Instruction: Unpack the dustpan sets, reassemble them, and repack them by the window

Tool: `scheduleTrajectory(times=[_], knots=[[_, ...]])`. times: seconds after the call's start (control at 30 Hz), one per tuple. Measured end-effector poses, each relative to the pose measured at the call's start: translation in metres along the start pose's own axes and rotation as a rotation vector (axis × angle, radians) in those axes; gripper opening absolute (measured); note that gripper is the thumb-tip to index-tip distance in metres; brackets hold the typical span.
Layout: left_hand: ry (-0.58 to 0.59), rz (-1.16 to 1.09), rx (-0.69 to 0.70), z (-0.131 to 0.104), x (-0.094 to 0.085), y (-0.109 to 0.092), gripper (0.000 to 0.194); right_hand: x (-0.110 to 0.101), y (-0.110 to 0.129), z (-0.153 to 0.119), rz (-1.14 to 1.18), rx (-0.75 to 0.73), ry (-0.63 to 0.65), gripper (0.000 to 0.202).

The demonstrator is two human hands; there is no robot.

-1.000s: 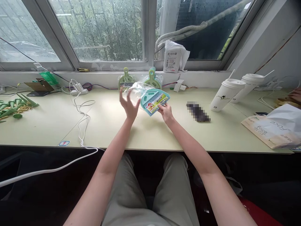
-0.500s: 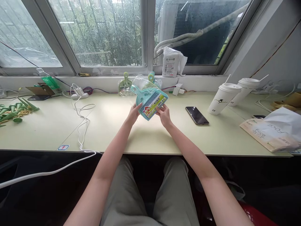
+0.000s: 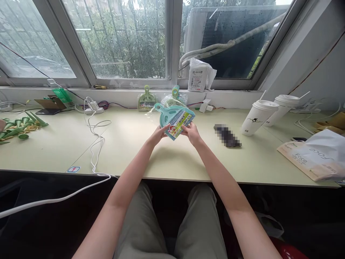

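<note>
A light-blue dustpan and brush set point(image 3: 172, 117) with a printed label is held tilted above the middle of the table point(image 3: 129, 158). My left hand point(image 3: 159, 136) grips its lower left edge, thumb on the front. On the right edge my right hand point(image 3: 192, 133) is closed, its thumb by the label. Clear plastic film sticks out at the set's upper left. Behind it, against the wall, stand a green wrapped dustpan set point(image 3: 147, 100) and more wrapped sets point(image 3: 175, 94), partly hidden by the one I hold.
A phone point(image 3: 228, 136), its surface pixelated, lies to the right, before two lidded white cups point(image 3: 258, 117) and a tissue pack point(image 3: 309, 156). White cables point(image 3: 95, 144) cross the left side, near green cone-shaped pieces point(image 3: 21, 126). A white package point(image 3: 198, 76) stands on the sill.
The view has shifted slightly. The dustpan set has turned a little in my hands, which still hold it. A bit of another hand now shows at the far left edge by the green pieces.
</note>
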State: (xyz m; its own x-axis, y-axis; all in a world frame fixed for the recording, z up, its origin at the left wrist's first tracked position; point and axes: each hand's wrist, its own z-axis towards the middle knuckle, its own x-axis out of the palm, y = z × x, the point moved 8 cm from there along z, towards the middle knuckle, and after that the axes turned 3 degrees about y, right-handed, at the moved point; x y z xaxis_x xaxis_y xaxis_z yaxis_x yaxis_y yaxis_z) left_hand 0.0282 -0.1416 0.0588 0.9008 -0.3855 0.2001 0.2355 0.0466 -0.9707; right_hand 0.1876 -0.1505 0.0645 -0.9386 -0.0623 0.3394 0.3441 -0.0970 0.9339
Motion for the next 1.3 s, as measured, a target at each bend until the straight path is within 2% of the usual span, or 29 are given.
scheduleTrajectory(times=[0.13, 0.2, 0.27, 0.4, 0.5, 0.67, 0.83, 0.9, 0.97, 1.0, 1.07, 1.17, 1.23, 1.3], knots=[[0.104, 0.005, -0.065, -0.003, 0.02, 0.008, 0.066, -0.007, 0.002, -0.002, 0.058, -0.064, -0.113, 0.026], [0.199, -0.018, -0.123, -0.004, 0.032, 0.014, 0.068, -0.007, 0.002, -0.003, 0.083, -0.1, -0.14, 0.026], [0.233, -0.06, -0.133, -0.004, 0.037, 0.016, 0.068, -0.008, 0.001, -0.005, 0.091, -0.127, -0.16, 0.027], [0.073, -0.085, 0.03, 0.001, 0.026, 0.006, 0.067, -0.007, -0.004, -0.006, 0.089, -0.14, -0.182, 0.033], [-0.058, -0.015, 0.105, 0.003, 0.021, 0.004, 0.078, -0.003, -0.007, -0.007, 0.1, -0.144, -0.167, 0.035], [-0.384, 0.056, 0.254, -0.002, 0.005, 0.004, 0.087, 0.003, -0.009, -0.011, 0.108, -0.153, -0.162, 0.037], [-0.447, 0.149, 0.289, -0.007, 0.005, 0.005, 0.087, 0.005, -0.011, -0.012, 0.101, -0.14, -0.128, 0.041], [-0.407, 0.118, 0.275, -0.007, 0.01, 0.003, 0.096, 0.003, -0.011, -0.012, 0.115, -0.125, -0.139, 0.04], [-0.304, 0.055, 0.231, -0.006, 0.019, 0.002, 0.108, -0.001, -0.009, -0.011, 0.133, -0.124, -0.156, 0.038], [-0.235, 0.015, 0.205, -0.004, 0.025, 0.002, 0.108, -0.002, -0.007, -0.011, 0.136, -0.131, -0.164, 0.038], [-0.116, -0.061, 0.147, -0.003, 0.035, 0.003, 0.091, -0.006, -0.003, -0.011, 0.13, -0.149, -0.179, 0.038], [-0.053, -0.076, 0.066, -0.001, 0.038, 0.008, 0.066, -0.009, 0.001, -0.01, 0.111, -0.166, -0.193, 0.04], [0.007, -0.014, 0.002, -0.001, 0.041, 0.015, 0.065, -0.013, 0.002, -0.01, 0.102, -0.177, -0.21, 0.04], [0.121, 0.045, -0.069, -0.001, 0.048, 0.022, 0.067, -0.017, 0.003, -0.009, 0.088, -0.196, -0.226, 0.04]])
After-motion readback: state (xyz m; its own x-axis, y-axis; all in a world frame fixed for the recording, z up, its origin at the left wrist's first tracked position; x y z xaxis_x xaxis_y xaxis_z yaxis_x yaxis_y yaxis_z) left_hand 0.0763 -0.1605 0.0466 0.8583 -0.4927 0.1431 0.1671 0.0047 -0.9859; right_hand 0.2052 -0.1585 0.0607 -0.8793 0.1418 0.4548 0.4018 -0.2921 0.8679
